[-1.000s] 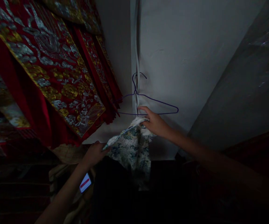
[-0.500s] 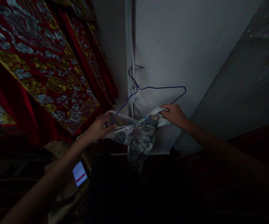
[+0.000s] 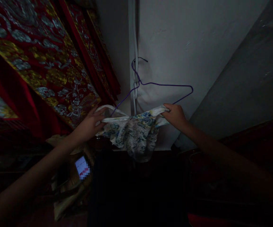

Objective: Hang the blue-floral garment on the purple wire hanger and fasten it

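Note:
A thin purple clothes hanger [image 3: 165,84] hangs tilted against the white wall, its hook up by a pale cord or pipe. Over its lower left part lies a garment [image 3: 138,132] of pale, gathered cloth with a blue and yellow flower pattern. My left hand [image 3: 92,123] pinches the garment's left edge, beside the hanger's left arm. At the other side, my right hand [image 3: 174,115] grips the right edge close to the hanger's right lower bar. Between the two hands the top edge is stretched, and the cloth droops below it. The garment's exact kind cannot be made out.
Red cloth [image 3: 56,63] with gold and silver embroidery hangs at the left. A lit phone [image 3: 82,167] lies lower left on something tan. Greyish plastic-like sheeting [image 3: 250,82] slopes along the right. The lower middle is very dark.
My left hand has moved left and a little up, drawing the garment's top edge wider and straighter. The drooping cloth has spread and hangs shorter. The hanger appears slightly higher in view.

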{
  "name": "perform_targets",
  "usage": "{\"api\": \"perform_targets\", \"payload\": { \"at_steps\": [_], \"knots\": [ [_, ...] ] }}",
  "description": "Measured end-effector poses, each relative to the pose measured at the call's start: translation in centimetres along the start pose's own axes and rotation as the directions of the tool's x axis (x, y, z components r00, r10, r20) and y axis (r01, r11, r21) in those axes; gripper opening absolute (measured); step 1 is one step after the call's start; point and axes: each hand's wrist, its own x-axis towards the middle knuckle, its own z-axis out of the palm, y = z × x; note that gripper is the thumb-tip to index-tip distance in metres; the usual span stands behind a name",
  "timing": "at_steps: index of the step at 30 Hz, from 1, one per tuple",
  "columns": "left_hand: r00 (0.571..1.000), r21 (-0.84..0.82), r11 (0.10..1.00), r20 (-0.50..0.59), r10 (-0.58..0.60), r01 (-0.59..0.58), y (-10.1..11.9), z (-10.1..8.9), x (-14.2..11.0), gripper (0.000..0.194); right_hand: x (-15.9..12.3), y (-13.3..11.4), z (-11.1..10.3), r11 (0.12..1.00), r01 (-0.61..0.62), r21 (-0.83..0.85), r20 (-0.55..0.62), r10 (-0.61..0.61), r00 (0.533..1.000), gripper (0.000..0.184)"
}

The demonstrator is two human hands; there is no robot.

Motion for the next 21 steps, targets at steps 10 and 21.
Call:
{"api": "perform_targets", "payload": {
  "at_steps": [10,21],
  "knots": [
    [0.947,-0.72,0.687,-0.146,-0.286,0.096,3.4,-0.2,7.0,0.044,-1.3,-1.1,0.2,0.98,0.082,0.182,0.207,-0.12,0.971,0.028],
    [0.886,-0.906,0.288,0.168,-0.431,0.312,1.6,-0.9,8.6,0.039,0.8,2.5,-5.1,0.93,-0.139,0.34,-0.2,0.215,0.956,0.078]
  ]
}}
